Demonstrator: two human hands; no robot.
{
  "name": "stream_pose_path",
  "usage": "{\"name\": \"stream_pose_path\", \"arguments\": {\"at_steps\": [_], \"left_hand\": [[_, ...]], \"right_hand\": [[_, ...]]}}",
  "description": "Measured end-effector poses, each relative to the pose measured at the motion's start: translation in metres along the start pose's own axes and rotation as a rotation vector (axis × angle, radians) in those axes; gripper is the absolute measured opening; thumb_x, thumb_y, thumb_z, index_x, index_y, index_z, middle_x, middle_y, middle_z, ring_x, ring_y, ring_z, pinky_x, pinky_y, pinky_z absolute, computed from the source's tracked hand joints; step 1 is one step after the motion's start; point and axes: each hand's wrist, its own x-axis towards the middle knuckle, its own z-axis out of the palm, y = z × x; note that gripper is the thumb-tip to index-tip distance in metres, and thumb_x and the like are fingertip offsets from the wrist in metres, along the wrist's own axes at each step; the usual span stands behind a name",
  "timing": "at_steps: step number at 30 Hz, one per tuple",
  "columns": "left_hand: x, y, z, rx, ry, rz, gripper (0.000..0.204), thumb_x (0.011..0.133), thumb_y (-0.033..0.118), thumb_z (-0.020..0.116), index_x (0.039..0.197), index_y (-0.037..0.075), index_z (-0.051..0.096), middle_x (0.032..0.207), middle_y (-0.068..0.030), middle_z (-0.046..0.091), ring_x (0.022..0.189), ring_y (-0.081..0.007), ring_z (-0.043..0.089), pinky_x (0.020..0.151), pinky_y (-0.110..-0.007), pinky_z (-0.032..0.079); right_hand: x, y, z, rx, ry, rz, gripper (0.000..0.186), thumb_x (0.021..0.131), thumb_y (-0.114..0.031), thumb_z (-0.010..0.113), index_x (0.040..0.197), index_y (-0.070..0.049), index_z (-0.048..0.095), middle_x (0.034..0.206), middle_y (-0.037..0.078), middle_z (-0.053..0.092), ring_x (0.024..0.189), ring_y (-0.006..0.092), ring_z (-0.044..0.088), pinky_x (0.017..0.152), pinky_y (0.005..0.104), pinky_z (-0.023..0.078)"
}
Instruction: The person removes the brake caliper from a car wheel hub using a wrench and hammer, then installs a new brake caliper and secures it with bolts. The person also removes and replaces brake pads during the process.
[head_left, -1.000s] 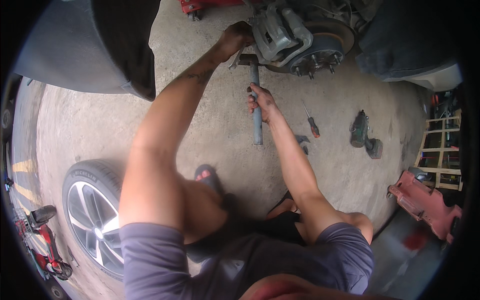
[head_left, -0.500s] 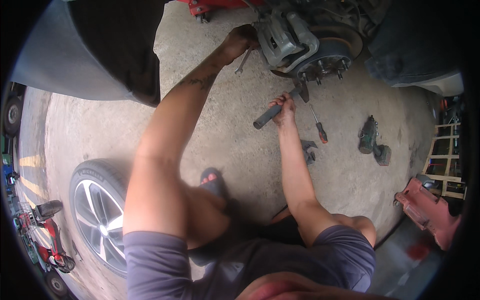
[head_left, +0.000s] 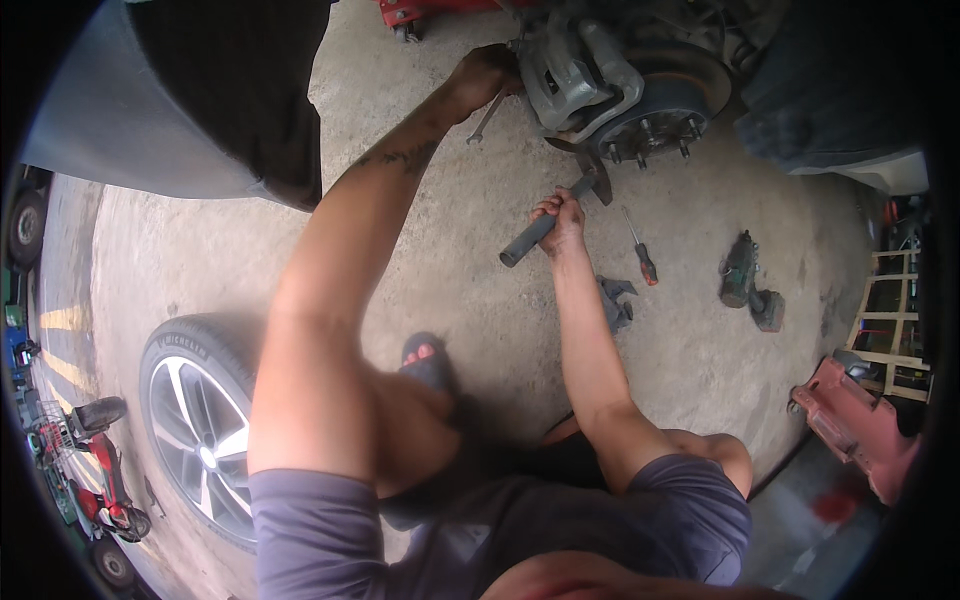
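With the silver-spoked, black-tyred wheel (head_left: 208,455) off, the grey metal caliper (head_left: 572,78) still straddles the dark round brake disc (head_left: 632,128); our right hand (head_left: 562,216) grips a grey-handled hammer (head_left: 524,244) nearby, while we cannot tell whether our left hand (head_left: 484,78), at the caliper, holds the silver wrench (head_left: 486,119).

At top centre, the left hand (head_left: 485,78), its fingers lost in shadow, hides the upper end of the wrench (head_left: 486,117). The upper edge crops the red floor jack (head_left: 435,10); a red patch (head_left: 835,506), lower right, is blurred.
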Motion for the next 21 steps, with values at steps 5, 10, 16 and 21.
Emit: {"name": "stream_pose_path", "arguments": {"at_steps": [5, 10, 16, 21], "left_hand": [[-0.002, 0.005, -0.002, 0.006, -0.065, -0.034, 0.012, 0.068, 0.019, 0.068, 0.076, 0.009, 0.07, 0.082, -0.0077, 0.065, 0.081, -0.0253, 0.062, 0.074, -0.035, 0.05], [0.002, 0.024, -0.003, -0.628, -0.048, -0.512, 0.009, 0.068, 0.014, 0.066, 0.074, 0.007, 0.068, 0.076, -0.0085, 0.063, 0.076, -0.0241, 0.062, 0.071, -0.034, 0.049], [-0.001, 0.004, -0.008, -0.096, 0.013, 0.108, 0.009, 0.067, 0.013, 0.068, 0.075, 0.007, 0.069, 0.073, -0.008, 0.062, 0.072, -0.0245, 0.062, 0.064, -0.033, 0.05], [0.0, 0.001, -0.001, -0.429, -0.076, -0.236, 0.01, 0.072, 0.008, 0.068, 0.08, 0.002, 0.07, 0.079, -0.0094, 0.062, 0.071, -0.0207, 0.063, 0.064, -0.03, 0.052]], "right_hand": [[-0.052, 0.009, 0.026, -0.766, -0.354, 0.132, 0.016, 0.092, -0.02, 0.059, 0.094, -0.01, 0.047, 0.064, -0.004, 0.044, 0.049, 0.0065, 0.039, 0.048, 0.0271, 0.037], [-0.01, -0.028, -0.026, -0.308, -0.095, 0.147, 0.006, 0.095, -0.018, 0.05, 0.094, -0.013, 0.047, 0.063, -0.005, 0.041, 0.049, 0.0063, 0.039, 0.05, 0.025, 0.035], [-0.052, 0.04, 0.044, -0.598, -0.182, 0.065, 0.009, 0.093, -0.016, 0.052, 0.086, -0.011, 0.047, 0.062, -0.005, 0.042, 0.049, 0.0071, 0.04, 0.052, 0.0293, 0.04], [-0.034, 0.028, 0.012, -0.677, -0.216, 0.257, 0.008, 0.09, -0.014, 0.056, 0.087, -0.011, 0.049, 0.061, -0.004, 0.042, 0.047, 0.007, 0.041, 0.047, 0.0276, 0.038]]}}
